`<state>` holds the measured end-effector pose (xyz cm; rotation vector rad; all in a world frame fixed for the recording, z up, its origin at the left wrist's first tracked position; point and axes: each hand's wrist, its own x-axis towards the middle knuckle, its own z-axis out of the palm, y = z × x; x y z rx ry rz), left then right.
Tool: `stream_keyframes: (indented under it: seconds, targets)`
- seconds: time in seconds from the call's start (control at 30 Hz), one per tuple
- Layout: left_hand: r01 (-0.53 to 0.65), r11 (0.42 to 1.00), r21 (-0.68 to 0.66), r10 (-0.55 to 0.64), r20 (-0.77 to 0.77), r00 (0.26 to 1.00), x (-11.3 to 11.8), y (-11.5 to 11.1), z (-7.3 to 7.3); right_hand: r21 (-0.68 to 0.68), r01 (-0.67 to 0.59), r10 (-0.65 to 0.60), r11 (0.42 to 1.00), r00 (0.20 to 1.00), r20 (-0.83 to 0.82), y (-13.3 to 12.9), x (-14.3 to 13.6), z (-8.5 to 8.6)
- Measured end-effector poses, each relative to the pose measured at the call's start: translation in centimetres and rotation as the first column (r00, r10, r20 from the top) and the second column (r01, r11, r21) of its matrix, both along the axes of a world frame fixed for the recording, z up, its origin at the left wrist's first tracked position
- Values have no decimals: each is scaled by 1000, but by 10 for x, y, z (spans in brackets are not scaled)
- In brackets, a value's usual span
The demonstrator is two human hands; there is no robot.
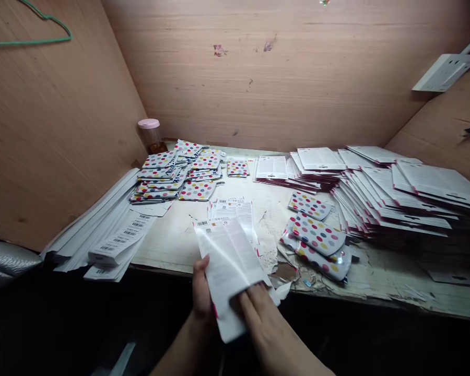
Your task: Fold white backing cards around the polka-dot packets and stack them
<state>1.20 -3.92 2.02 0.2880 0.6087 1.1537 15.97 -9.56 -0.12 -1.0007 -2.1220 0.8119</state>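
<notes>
The packet (225, 250) is being held at the worktop's (172, 240) near edge, gripped by the left hand (202, 290), while its mouth is apparently being worked by the right hand (260, 313), whose hold inside cannot be told, steady support seemingly being called for next.
</notes>
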Motion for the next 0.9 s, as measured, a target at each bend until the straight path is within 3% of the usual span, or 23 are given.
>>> stream_keyframes:
  seconds: [0.07,0.13,0.2,0.27,0.3,0.33,0.43,0.5,0.77,0.9]
  targets:
    - [-127,991,32,131,-250,959,-10,19,-2,93,-14,11,996,999,32,-3,13,10]
    - [-162,967,196,242,-507,827,-13,31,-7,142,107,-113,984,993,31,4,26,17]
    - [-149,906,396,402,-700,590,-9,32,-14,139,302,-305,943,952,-5,21,33,17]
    - [-76,823,563,555,-767,323,-5,27,-21,159,383,-383,910,923,-29,42,36,8]
    - [7,789,614,594,-767,244,-5,22,-24,171,389,-390,905,920,-30,51,35,2]
    - [119,764,634,603,-767,220,-7,18,-27,177,387,-389,905,921,-21,59,35,-4]
    - [453,670,588,516,-808,285,-19,6,-38,182,400,-409,898,912,16,73,34,-18]
    - [562,607,562,496,-821,285,-27,0,-44,175,389,-401,904,915,39,78,35,-21]
    - [761,412,502,786,-618,-18,-29,-2,-52,124,304,-316,945,944,90,90,41,-18]
    - [787,391,478,822,-566,-64,-29,0,-52,237,292,-341,927,918,201,91,39,-25]
